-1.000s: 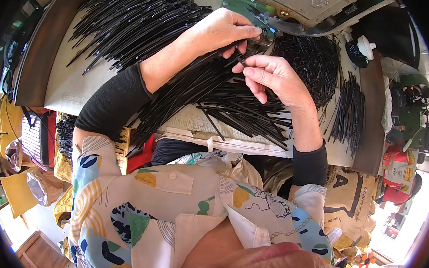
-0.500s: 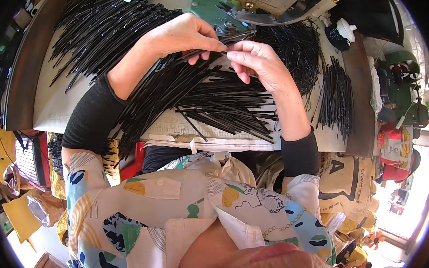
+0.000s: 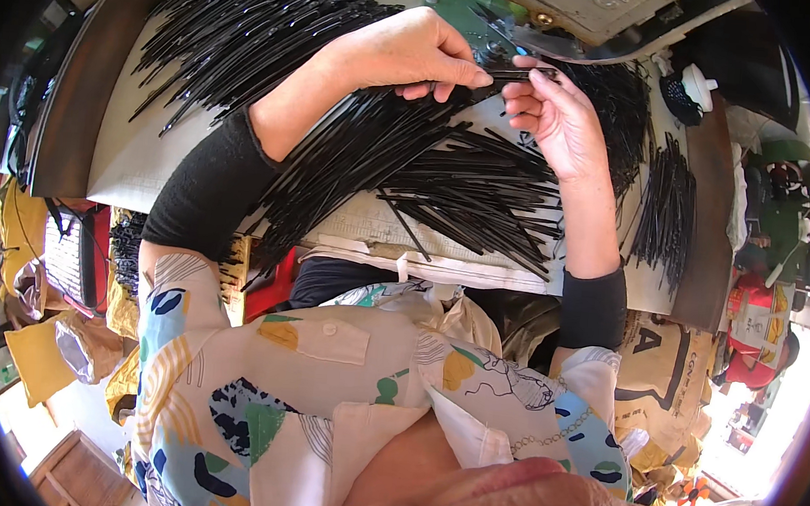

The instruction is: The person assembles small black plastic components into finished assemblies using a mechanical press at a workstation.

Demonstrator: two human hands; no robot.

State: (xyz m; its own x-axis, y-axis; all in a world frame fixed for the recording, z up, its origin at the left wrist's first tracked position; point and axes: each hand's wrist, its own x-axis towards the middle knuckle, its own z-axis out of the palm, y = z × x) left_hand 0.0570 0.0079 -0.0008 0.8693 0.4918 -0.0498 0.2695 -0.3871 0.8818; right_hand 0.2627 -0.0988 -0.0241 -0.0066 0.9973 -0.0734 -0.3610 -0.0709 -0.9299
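Thin black strips (image 3: 510, 75), perhaps tubes or cables, stretch between my two hands above the worktable. My left hand (image 3: 417, 54) is closed, thumb and fingers pinching the strips near one end. At the other end my right hand (image 3: 566, 119) has thumb and forefinger closed on the tips, its other fingers loosely curled. Just below both hands lies a pile of long black strips (image 3: 355, 153), some slanting, with another layer (image 3: 484, 179) fanned out to the right. A larger heap of black strips (image 3: 251, 39) fills the table's far left.
Beyond my hands stands a green machine base (image 3: 457, 10) with a grey metal head (image 3: 596, 10). A tangled black heap (image 3: 617, 118) lies at the right, beside a smaller bundle of strips (image 3: 667, 213). A white-topped black object (image 3: 693, 90) sits near the table's brown right edge (image 3: 708, 225).
The whole view has shifted, so the table appears farther right. My hands have moved slightly apart, with the strips between them now lying nearly level. My right palm has turned more upward.
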